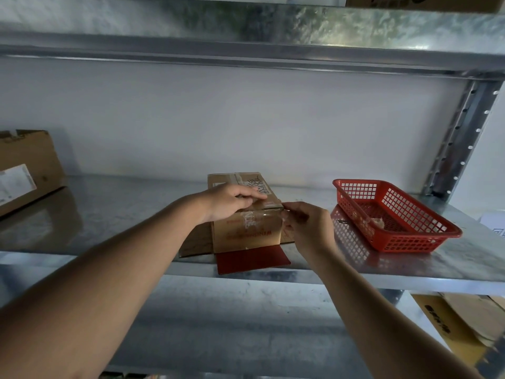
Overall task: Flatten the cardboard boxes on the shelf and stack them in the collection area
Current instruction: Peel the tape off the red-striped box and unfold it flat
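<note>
A small brown cardboard box [247, 228] with clear tape and red print stands at the middle of the metal shelf [123, 214]. Its near flaps lie open, and a dark red flap [251, 259] hangs over the shelf's front edge. My left hand [232, 199] rests on the box's top, fingers curled over the taped front edge. My right hand [307, 222] is at the box's right front corner, thumb and fingers pinching the tape end there.
A red plastic basket [396, 214] with small scraps inside sits right of the box. A larger brown box [24, 168] with a white label stands at the far left. Flattened cardboard [464, 318] lies on the level below at the right. A steel upright [459, 138] borders the right side.
</note>
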Tool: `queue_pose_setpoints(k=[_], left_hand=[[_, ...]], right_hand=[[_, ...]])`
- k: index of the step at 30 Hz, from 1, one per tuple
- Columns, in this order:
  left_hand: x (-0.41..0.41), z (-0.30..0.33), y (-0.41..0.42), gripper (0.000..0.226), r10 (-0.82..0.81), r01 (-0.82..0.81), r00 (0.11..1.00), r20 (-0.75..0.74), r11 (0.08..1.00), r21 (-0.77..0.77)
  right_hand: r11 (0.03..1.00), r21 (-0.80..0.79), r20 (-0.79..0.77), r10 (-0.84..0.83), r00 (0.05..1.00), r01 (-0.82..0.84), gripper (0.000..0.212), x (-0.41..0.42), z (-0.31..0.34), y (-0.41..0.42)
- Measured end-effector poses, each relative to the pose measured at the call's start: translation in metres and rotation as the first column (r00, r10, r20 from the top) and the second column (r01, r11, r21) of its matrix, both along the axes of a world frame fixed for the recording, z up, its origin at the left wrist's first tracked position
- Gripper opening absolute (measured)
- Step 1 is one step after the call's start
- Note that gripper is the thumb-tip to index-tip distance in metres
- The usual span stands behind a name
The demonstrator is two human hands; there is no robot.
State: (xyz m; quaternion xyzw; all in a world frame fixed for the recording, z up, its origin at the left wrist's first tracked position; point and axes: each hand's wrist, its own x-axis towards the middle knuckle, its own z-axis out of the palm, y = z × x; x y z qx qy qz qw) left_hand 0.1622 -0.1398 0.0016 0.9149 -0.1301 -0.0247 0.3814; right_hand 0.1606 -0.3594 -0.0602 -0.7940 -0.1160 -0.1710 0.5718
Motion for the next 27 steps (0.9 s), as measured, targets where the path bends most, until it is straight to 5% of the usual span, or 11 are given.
queue_pose_setpoints(k=[5,9,13,21,25,27], left_hand=[[0.004,0.003,-0.007,0.042,0.026,-0.025,1.0,0.0,0.982,0.187],[0.003,0.015,0.001,0.042,0.031,-0.015,0.999,-0.04,0.935,0.355],[0.0,0.019,0.028,0.038,0.056,-0.1,0.993,0.1,0.848,0.521],[0.008,0.009,0.063,0.034,-0.049,-0.035,0.986,0.16,0.877,0.48],[0.012,0.0,0.072,0.064,-0.004,-0.064,0.974,0.226,0.953,0.295],[0.013,-0.005,0.073,0.055,-0.037,-0.024,0.962,0.272,0.975,0.219]], right_hand=[[0.975,-0.171,0.134,-0.119,0.984,0.141,0.022,-0.005,0.0,0.004],[0.981,-0.107,0.093,-0.154,0.984,0.164,0.016,-0.002,0.002,0.005],[0.987,0.114,-0.012,-0.115,0.993,0.115,0.02,0.004,0.003,0.004],[0.988,-0.099,0.277,0.145,0.95,-0.122,0.02,-0.017,0.004,0.036],[0.942,-0.303,0.449,0.276,0.85,-0.146,0.018,-0.022,0.015,0.057],[0.908,-0.392,0.483,0.34,0.807,-0.148,0.022,-0.025,0.023,0.068]])
